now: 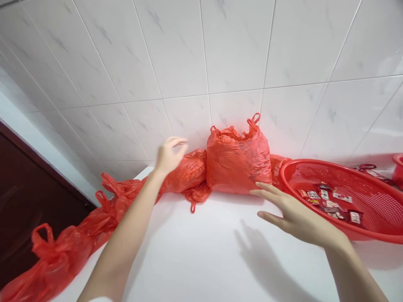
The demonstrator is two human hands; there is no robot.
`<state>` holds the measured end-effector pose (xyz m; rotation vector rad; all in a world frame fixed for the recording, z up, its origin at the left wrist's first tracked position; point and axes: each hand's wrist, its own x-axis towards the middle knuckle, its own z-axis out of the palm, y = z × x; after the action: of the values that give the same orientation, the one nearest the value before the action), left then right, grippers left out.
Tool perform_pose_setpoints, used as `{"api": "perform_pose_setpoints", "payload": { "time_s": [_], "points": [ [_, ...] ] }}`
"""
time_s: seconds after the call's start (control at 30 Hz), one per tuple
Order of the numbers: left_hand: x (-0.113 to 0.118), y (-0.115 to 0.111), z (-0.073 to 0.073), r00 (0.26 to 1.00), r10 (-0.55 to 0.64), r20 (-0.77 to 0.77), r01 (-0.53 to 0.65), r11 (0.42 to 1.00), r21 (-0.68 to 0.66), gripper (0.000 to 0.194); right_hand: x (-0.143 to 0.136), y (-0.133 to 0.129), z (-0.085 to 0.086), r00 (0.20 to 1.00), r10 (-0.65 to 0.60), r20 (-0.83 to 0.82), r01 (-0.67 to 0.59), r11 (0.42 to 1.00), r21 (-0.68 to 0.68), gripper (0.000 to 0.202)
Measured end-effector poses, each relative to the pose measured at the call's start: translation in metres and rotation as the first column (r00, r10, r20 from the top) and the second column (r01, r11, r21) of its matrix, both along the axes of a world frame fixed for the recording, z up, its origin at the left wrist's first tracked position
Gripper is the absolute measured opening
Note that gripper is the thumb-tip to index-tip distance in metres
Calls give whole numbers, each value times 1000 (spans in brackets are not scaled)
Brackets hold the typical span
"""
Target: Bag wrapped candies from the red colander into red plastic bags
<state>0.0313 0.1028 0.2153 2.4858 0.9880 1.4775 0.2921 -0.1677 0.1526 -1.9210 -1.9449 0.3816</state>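
Note:
A full red plastic bag (pixel 237 163) stands upright against the tiled wall, its top gathered and a handle loop sticking up. My right hand (pixel 292 214) hovers over the white table in front of that bag's lower right corner, fingers spread, holding nothing. Slightly blurred, my left hand (pixel 170 156) is raised in front of the wall, above a second red bag (pixel 189 170) lying to the left. Its fingers are loosely bent, with a gap to the thumb, and nothing shows in them.
More red bags (pixel 59 260) line the table's left edge. At right, a red plastic basket (pixel 371 184) holds several small wrapped packets (pixel 335 205). Behind the table rises a tiled wall (pixel 185 54). Part of another red container (pixel 398 170) shows at the right edge.

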Motion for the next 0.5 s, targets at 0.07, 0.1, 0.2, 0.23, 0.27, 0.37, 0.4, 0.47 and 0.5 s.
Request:
{"api": "perform_pose_setpoints", "payload": {
  "time_s": [0.07,0.1,0.2,0.23,0.27,0.37,0.4,0.47,0.5],
  "points": [
    [62,7,16,968,-201,-151,196,980,-45,23,-5,1,-1,998,50,29,-46,991,-127,63],
    [91,10,23,935,-279,-220,266,960,-88,27,-8,2,-1,997,69,38,-61,982,-178,64],
    [165,14,42,880,-346,-326,261,924,-278,31,-16,4,-1,995,83,52,-66,958,-278,65],
    [184,15,46,868,-364,-339,261,913,-314,30,-18,4,0,995,83,56,-63,954,-292,65],
    [200,15,48,859,-377,-347,254,902,-350,28,-19,4,0,995,82,59,-61,953,-298,65],
    [231,19,48,833,-425,-353,240,854,-461,18,-21,3,4,996,64,64,-42,955,-294,64],
    [236,20,46,826,-447,-344,239,830,-504,19,-21,2,4,996,55,63,-34,956,-292,64],
    [241,23,41,813,-500,-297,260,769,-583,20,-19,2,6,997,43,63,-24,958,-285,65],
    [242,25,38,810,-530,-250,286,730,-620,20,-18,2,5,997,42,64,-23,960,-278,66]
  ]
}}
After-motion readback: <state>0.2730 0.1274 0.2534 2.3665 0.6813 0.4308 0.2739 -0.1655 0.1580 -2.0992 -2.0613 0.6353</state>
